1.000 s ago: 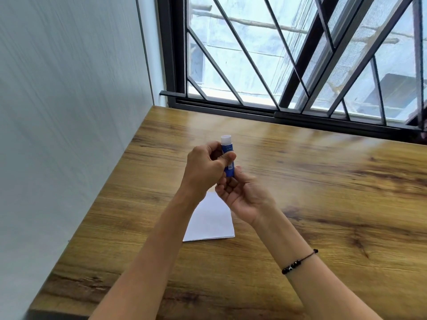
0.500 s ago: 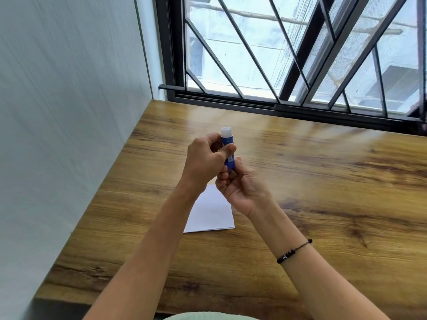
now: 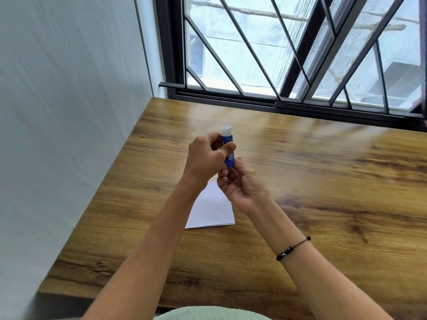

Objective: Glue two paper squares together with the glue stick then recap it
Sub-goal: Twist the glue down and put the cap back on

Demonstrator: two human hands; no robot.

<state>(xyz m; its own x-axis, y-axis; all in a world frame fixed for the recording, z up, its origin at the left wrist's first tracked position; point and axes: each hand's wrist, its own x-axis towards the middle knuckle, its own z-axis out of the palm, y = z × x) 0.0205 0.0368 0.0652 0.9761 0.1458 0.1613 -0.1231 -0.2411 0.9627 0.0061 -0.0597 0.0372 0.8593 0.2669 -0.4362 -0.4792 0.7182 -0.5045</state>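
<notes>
A blue glue stick (image 3: 228, 144) with a white top end stands upright above the table, held between both hands. My left hand (image 3: 205, 160) wraps its fingers around the middle of the tube. My right hand (image 3: 242, 185), palm up, pinches the tube's bottom end with its fingertips. Below the hands white paper (image 3: 211, 211) lies flat on the wooden table (image 3: 323, 181); my hands and forearms hide its upper part, and I cannot tell whether it is one sheet or two stacked.
A grey wall runs along the table's left edge. A barred window (image 3: 277, 54) with a dark frame stands at the far edge. A black bead bracelet (image 3: 291, 249) sits on my right wrist. The table's near edge is close to my body.
The hands and glue stick keep the same grip throughout. The view has tilted slightly downward, so the table's near edge and my light green shirt now show.
</notes>
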